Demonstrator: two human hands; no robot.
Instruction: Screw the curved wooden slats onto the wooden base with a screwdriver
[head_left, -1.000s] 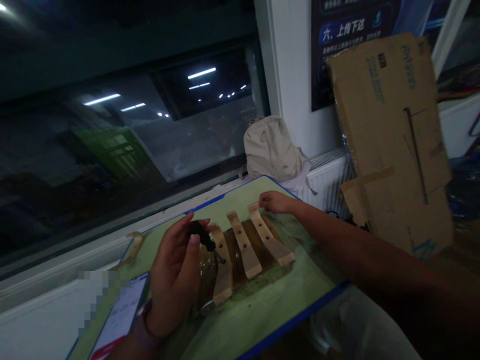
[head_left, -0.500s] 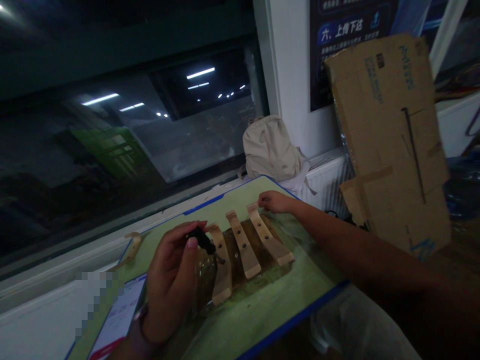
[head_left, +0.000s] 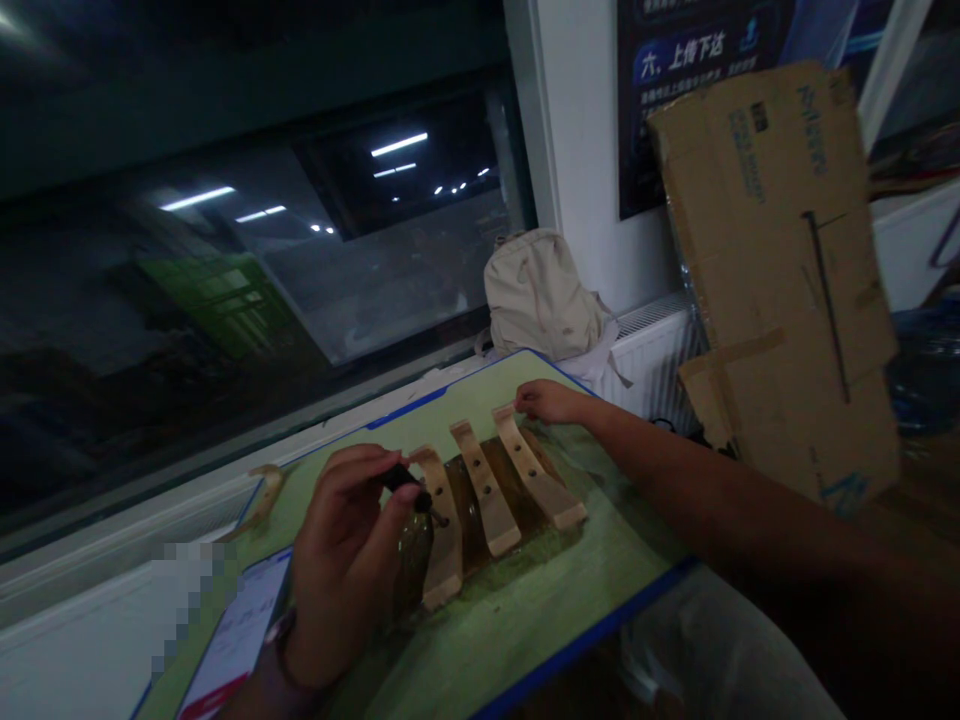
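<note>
My left hand (head_left: 352,540) is closed around a small black-handled screwdriver (head_left: 405,485). Its short metal tip points down at the lower hole of the leftmost curved wooden piece (head_left: 445,560). My right hand (head_left: 547,402) has its fingers curled together at the far end of the rightmost wooden piece (head_left: 544,485); what they hold, if anything, is hidden. Between these two lies the middle wooden piece (head_left: 491,505), which has two dark holes. All three lie side by side across a brown, glossy board (head_left: 472,525), partly covered by my left hand.
The green tabletop (head_left: 540,625) has a blue edge. Another curved wooden piece (head_left: 266,492) lies at its far left edge, near a phone-like screen (head_left: 240,620). A beige backpack (head_left: 536,295) sits behind the table, and flattened cardboard (head_left: 780,280) leans at the right.
My left fingers have shifted around the screwdriver handle, and the handle has turned slightly, its tip staying by the same hole. My right hand and the wooden pieces look unmoved.
</note>
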